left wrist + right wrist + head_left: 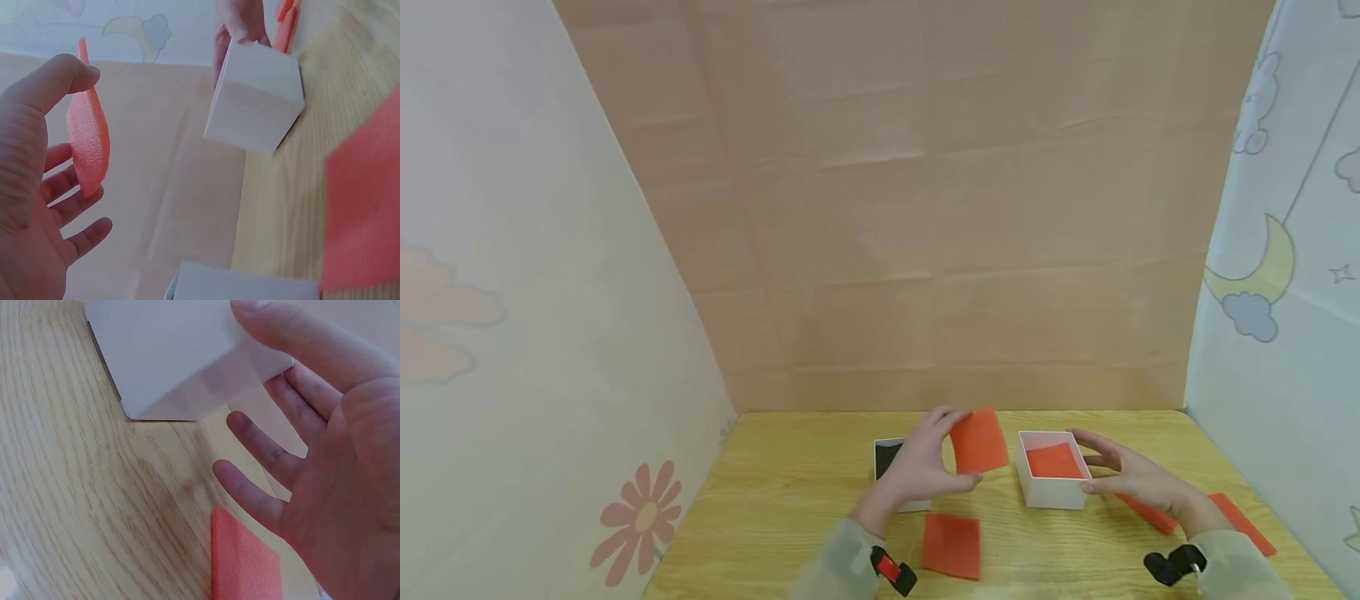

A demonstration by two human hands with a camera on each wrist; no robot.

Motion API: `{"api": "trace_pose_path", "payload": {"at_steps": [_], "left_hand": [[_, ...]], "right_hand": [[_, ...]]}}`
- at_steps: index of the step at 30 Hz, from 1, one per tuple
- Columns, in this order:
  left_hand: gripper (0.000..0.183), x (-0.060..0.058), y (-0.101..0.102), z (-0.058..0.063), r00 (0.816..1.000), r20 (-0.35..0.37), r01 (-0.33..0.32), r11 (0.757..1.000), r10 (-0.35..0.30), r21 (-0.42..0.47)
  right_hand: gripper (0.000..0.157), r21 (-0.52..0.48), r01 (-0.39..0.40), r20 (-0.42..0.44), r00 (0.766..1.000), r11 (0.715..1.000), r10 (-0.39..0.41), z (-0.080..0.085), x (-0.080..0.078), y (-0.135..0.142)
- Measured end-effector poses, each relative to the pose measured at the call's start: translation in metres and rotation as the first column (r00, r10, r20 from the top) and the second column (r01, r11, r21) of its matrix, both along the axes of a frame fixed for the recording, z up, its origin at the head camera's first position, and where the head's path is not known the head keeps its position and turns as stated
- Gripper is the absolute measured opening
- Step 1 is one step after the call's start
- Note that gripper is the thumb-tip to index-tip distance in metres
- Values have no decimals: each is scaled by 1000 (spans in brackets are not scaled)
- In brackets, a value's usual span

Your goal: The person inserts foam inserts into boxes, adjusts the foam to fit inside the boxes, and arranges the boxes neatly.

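Note:
My left hand [921, 469] pinches a square red-orange foam sheet [981, 442] between thumb and fingertips, raised above the table. In the left wrist view the sheet [89, 140] appears nearly edge-on and slightly bowed. To its right stands a white open-topped box [1055, 492] with a red-orange piece [1055, 461] inside. My right hand [1131, 477] holds this box at its right side. In the right wrist view the thumb lies on one wall of the box [162, 356]; a finger reaches behind it, and the lower fingers stand apart from it.
Partly hidden by my left forearm is another white box with a dark inside [887, 457]. A red foam square [951, 546] lies on the wooden table [790, 500] in front. Two red strips [1243, 523] lie by my right forearm. Brown paper [970, 208] covers the back.

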State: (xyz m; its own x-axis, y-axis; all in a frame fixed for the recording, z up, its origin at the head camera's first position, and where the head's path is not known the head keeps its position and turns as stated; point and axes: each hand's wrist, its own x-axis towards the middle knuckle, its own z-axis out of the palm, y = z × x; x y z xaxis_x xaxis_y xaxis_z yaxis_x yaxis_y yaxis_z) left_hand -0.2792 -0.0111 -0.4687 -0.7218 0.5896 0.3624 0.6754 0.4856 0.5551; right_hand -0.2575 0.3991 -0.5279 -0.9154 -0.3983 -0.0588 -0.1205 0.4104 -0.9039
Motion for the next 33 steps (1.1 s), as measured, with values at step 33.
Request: {"api": "trace_pose_path", "payload": {"at_steps": [33], "left_hand": [[83,-12,138,-18,978,-187,-158,903,88,-400]], "right_hand": [[88,-14,-7,2,1000,1000,7,3,3,1]]}}
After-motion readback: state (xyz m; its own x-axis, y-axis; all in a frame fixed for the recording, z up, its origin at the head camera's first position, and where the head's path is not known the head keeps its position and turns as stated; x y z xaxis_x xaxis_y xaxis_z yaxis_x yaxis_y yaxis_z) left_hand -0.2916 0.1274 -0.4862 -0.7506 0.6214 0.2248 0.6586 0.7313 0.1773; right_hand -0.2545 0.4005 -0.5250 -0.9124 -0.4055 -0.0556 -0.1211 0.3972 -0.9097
